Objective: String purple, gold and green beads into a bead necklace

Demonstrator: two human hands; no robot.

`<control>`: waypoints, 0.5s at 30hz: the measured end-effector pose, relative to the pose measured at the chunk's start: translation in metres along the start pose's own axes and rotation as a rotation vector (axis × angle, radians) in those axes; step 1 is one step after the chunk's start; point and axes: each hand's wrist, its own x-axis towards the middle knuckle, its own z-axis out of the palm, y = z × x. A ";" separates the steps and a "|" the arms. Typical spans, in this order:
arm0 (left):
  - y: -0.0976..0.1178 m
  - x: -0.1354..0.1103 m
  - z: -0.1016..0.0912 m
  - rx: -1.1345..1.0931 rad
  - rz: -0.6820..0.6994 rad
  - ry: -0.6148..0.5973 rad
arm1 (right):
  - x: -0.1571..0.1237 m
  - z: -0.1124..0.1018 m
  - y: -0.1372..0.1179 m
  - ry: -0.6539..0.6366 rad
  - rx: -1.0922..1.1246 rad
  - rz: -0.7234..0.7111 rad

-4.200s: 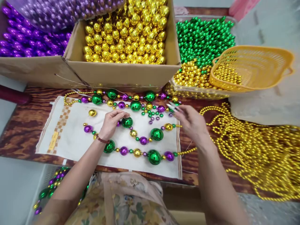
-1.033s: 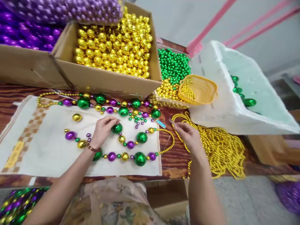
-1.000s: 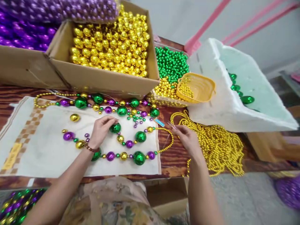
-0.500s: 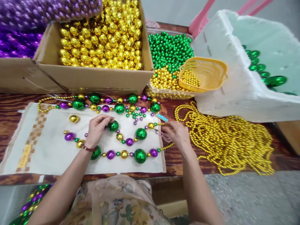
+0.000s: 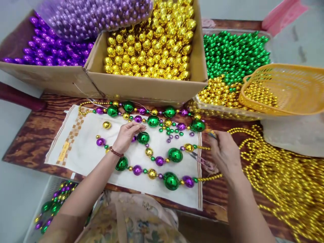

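Observation:
A strand of large green, purple and gold beads snakes across a white cloth on the wooden table. My left hand is pinched shut on this bead strand beside a large green bead. My right hand rests at the cloth's right edge, fingers curled over a small pair of scissors that is partly hidden. A loose gold bead and several small loose beads lie on the cloth.
Behind the cloth stand cardboard boxes of gold beads and purple beads, a tray of green beads and an orange basket. Gold bead strands are piled at right. Finished strands lie at lower left.
The view swung back left and down. My right hand came from the gold pile to the cloth's right edge. My left hand stayed pinched by the green bead.

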 end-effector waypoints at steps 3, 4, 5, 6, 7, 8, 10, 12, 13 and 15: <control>0.002 0.006 0.007 -0.030 -0.016 -0.013 | 0.008 0.008 -0.052 -0.319 0.597 -0.071; 0.003 0.008 0.009 -0.033 -0.013 -0.018 | 0.014 0.015 -0.070 -0.463 0.750 -0.082; 0.004 0.010 0.011 -0.032 -0.010 -0.027 | 0.020 0.023 -0.086 -0.531 0.877 -0.078; 0.005 0.012 0.013 -0.030 -0.006 -0.039 | 0.026 0.032 -0.098 -0.582 0.970 -0.068; 0.007 0.014 0.014 -0.030 -0.004 -0.054 | 0.033 0.039 -0.108 -0.621 1.032 -0.055; 0.008 0.015 0.015 -0.031 0.000 -0.069 | 0.038 0.046 -0.115 -0.644 1.073 -0.039; 0.010 0.018 0.016 -0.031 0.006 -0.094 | 0.047 0.056 -0.122 -0.693 1.107 -0.005; 0.011 0.020 0.015 -0.020 0.009 -0.106 | 0.051 0.062 -0.124 -0.729 1.103 0.021; 0.011 0.022 0.014 -0.009 0.010 -0.109 | 0.052 0.064 -0.124 -0.729 1.092 0.027; 0.010 0.023 0.013 0.005 0.009 -0.109 | 0.053 0.069 -0.124 -0.704 1.036 0.024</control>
